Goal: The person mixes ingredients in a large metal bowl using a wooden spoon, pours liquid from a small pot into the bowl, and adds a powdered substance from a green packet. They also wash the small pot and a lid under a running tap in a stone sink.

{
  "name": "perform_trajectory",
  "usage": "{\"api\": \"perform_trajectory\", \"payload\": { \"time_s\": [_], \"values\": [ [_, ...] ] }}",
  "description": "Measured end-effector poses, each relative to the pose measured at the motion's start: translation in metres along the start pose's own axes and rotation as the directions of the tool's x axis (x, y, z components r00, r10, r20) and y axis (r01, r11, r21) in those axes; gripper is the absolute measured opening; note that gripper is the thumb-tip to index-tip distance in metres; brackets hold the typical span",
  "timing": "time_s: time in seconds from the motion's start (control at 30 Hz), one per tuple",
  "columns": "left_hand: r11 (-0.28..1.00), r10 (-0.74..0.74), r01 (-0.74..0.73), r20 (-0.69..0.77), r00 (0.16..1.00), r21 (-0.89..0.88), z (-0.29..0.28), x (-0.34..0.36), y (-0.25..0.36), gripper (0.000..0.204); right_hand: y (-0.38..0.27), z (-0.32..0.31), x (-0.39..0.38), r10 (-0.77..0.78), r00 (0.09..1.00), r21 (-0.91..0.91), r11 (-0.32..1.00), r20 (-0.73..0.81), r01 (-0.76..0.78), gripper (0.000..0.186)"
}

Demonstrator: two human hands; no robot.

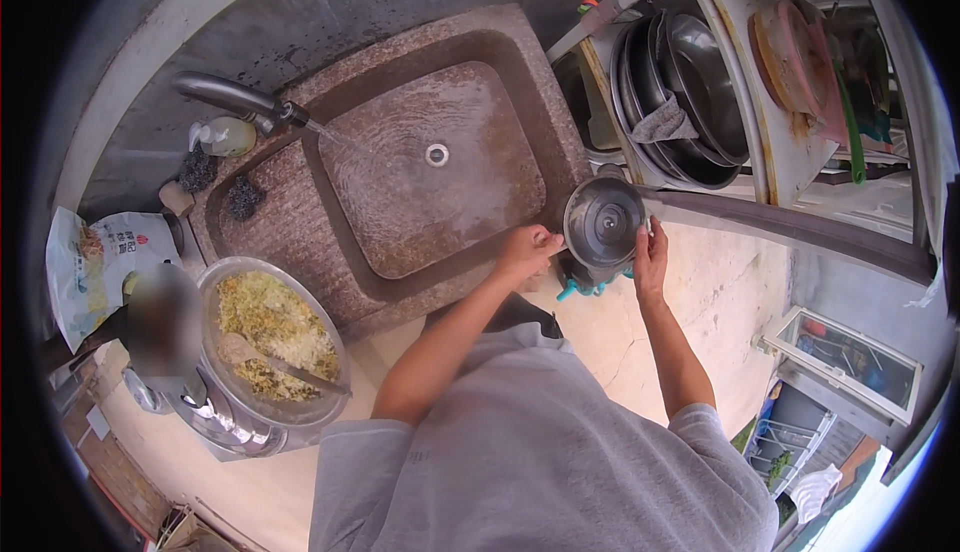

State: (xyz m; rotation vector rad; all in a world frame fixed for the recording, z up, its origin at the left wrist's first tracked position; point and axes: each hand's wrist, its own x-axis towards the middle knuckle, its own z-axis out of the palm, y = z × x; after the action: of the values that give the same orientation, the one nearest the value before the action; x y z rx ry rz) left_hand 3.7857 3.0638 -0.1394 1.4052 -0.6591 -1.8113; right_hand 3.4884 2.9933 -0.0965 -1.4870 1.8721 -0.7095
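Observation:
A round dark-grey metal lid (606, 220), ringed with concentric circles and with a small spot at its centre, is held just off the sink's right front corner. My right hand (652, 260) is closed on its right rim, the thumb over the edge. Beside the left rim is my left hand (528, 254), its fingers curled in a pinch. Whether it touches the rim or holds something small, I cannot make out. Behind the lid, a teal thing (578, 288) shows only in part. Water runs from the faucet (240, 97) into the stone sink (565, 112).
Left of me stands a large metal basin (335, 407) of yellowish chopped food with a wooden spoon (290, 370). A soap bottle (225, 137) and dark scrubbers (245, 197) sit by the faucet. Metal basins (700, 72) fill the rack at right, with a cloth (664, 122) over them.

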Motion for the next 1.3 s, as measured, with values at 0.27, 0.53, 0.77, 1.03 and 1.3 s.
{"api": "perform_trajectory", "payload": {
  "time_s": [0.27, 0.53, 0.77, 1.03, 1.3],
  "values": [
    [0.439, -0.125, -0.255, -0.339, 0.933, -0.862, -0.205, -0.019, -0.039, 0.036, -0.198, 0.091, -0.087, -0.505, 0.716, 0.193, 0.858, 0.482, 0.475, 0.041],
    [0.213, 0.166, -0.660, -0.639, 0.751, -0.720, -0.291, -0.039, 0.029, 0.049, -0.255, 0.418, -0.076, -0.158, 0.586, 0.429, 0.830, 0.794, -0.357, 0.043],
    [0.358, -0.004, -0.721, -0.773, 0.634, -0.593, -0.340, -0.052, 0.041, 0.054, -0.306, 0.496, -0.060, -0.130, 0.665, 0.504, 0.761, 0.736, -0.409, 0.027],
    [0.349, -0.183, -0.562, -0.643, 0.744, -0.750, -0.371, -0.015, 0.061, 0.045, -0.327, 0.468, -0.097, -0.153, 0.703, 0.573, 0.709, 0.694, -0.411, 0.037],
    [0.400, 0.070, -0.500, -0.518, 0.853, -0.768, -0.419, 0.047, 0.022, 0.058, -0.339, 0.449, -0.136, -0.438, 0.531, 0.455, 0.884, 0.726, 0.107, 0.033]
  ]
}}
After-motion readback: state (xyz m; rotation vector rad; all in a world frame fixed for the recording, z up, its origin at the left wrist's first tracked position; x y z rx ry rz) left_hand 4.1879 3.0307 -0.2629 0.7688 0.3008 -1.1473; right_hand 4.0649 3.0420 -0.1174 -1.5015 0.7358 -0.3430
